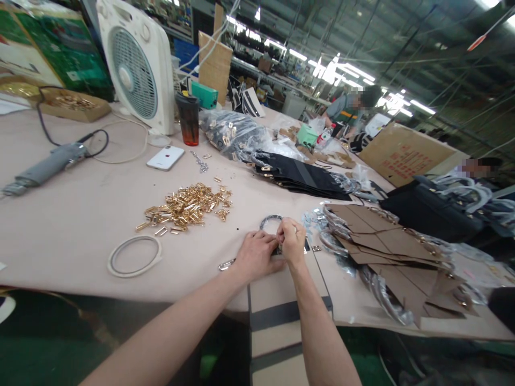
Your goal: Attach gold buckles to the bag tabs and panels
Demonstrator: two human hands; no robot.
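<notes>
Forearms (pixel 193 327) angling in from the bottom of the view, and they converge at the near edge of the tabletop (pixel 68 241), just right of the pile of gold buckles (pixel 183 206)! Left hand (pixel 255 256) is curled over, knuckles up, and right hand (pixel 292 241) is raised higher, wrist bent, the two touching each other. Narrow grip from both, fingers pinched together on a dark metal ring (pixel 270 221). Only its upper arc shows above the fingers, the lower part is hidden, so no long axis to call: it's a round loop, tilted up and leaning away from the person, and whether anything else is in that pinch, I can't tell.

Right by the left hand, a small silver clasp (pixel 226 264) lies on the tabletop. Left of the pile, a coiled pale tape roll (pixel 134 256); beyond the pile, a white phone (pixel 165 157) and a grey heat gun (pixel 46 169). Right of the pile, brown card sheets (pixel 386 241) lie over bagged rings, with a stack of black bag panels (pixel 300 174) farther along, and a co-worker (pixel 350 104) beyond the pile at the far end!
</notes>
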